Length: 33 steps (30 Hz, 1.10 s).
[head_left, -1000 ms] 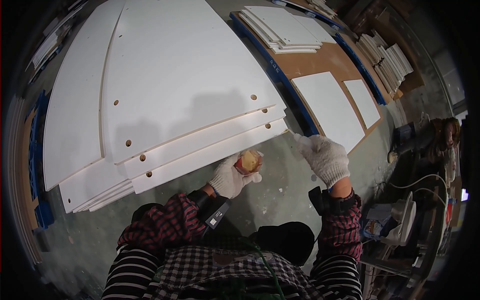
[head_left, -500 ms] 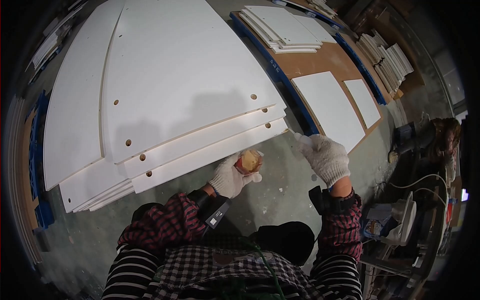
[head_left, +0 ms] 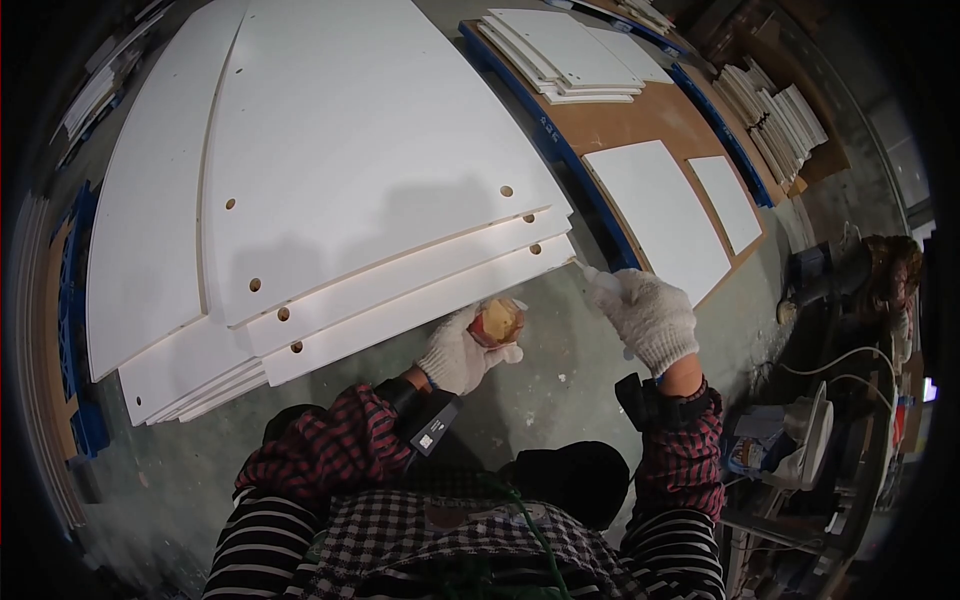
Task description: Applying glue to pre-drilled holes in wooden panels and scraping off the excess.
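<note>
Grey floor [head_left: 560, 405] surrounds a stack of flat white panels [head_left: 340, 120]. Fingers of the white-knit-gloved right hand [head_left: 652, 320] grip a slim pale tool [head_left: 590, 272], its tip at the stack's near right corner. The similarly gloved left hand [head_left: 458, 352] cups a small round reddish container [head_left: 498, 323] of yellowish material just off the near edge. Light, steady strokes should suit that corner.
</note>
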### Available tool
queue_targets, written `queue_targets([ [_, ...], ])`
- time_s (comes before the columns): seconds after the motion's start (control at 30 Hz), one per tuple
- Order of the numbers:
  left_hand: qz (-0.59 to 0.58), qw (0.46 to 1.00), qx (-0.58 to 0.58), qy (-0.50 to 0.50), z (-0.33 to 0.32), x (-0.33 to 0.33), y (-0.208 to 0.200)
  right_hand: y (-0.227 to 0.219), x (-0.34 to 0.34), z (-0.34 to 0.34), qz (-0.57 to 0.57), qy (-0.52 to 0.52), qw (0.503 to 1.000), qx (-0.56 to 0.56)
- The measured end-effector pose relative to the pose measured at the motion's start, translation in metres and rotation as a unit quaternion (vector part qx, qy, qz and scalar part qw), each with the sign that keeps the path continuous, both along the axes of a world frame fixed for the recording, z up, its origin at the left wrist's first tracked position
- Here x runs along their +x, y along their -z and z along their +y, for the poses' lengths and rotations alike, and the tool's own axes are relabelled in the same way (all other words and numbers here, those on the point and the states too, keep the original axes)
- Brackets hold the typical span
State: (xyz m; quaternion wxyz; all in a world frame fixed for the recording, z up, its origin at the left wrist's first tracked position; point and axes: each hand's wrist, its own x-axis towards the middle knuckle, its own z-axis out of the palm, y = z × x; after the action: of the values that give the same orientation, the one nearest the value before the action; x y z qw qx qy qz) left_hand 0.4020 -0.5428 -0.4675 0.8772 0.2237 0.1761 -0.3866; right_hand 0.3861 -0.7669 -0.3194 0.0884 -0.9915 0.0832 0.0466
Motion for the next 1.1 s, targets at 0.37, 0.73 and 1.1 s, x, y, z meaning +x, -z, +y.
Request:
queue_targets([
  [0.37,-0.005,1.0,-0.007,0.007,0.0008,0.0004,0.0012,-0.0022,-0.0005,0.0021,0.004,-0.005,1.0,-0.011],
  [0.73,0.002,1.0,-0.004,0.003,0.0008,0.0,-0.003,0.0009,0.0,0.0029,0.0,-0.002,1.0,-0.014],
  [1.1,-0.016,1.0,-0.006,0.009,0.0018,0.0,-0.0029,-0.0007,-0.0031,0.0004,-0.011,0.033,0.999,0.036],
])
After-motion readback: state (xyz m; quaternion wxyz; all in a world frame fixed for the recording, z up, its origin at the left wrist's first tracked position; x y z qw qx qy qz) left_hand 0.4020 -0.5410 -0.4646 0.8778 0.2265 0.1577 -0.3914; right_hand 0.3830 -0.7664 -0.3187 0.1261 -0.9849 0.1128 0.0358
